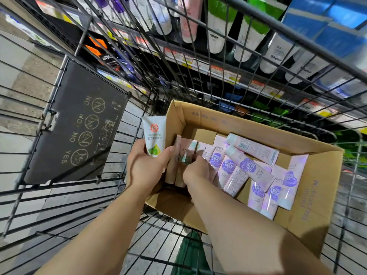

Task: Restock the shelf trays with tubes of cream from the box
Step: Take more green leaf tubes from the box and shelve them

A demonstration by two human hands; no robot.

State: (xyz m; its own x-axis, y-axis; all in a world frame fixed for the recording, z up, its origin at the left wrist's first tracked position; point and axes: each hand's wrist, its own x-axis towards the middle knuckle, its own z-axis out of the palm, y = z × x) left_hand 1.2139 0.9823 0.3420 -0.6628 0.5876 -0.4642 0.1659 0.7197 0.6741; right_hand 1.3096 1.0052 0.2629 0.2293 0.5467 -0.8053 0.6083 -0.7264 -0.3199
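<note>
1. A black plastic child-seat flap [79, 124] printed with three "NO" pictograms and one "YES" hangs on the left wall of a wire shopping cart [29, 195].
2. The person's left hand [146, 165] grips one white tube of cream [155, 135] with a red round logo and a green fruit picture; fingers and thumb curl round its lower end, and the tube stands upright just outside the left edge of the box.
3. One open cardboard box [309, 205] sits in the cart basket, its flaps up.
4. The right hand [196, 171] reaches down into the box's left part, fingers curled onto the upper ends of pink tubes [188, 149] standing there on edge; exactly which tube it pinches cannot be told. At least three pink tubes stand in this cluster, touching the hand.
5. To the right of the hand, roughly ten pink-and-purple tubes [228, 165] lie in the box, most flat side by side; two of them, with white caps [231, 150], lie slantwise on top of the others.
6. Behind the cart wire, store shelves [224, 72] carry rows of hanging tubes in white, green, pink and purple, with red-and-yellow price tags [218, 70] along the edges; blue cartons [327, 26] fill the upper right.
</note>
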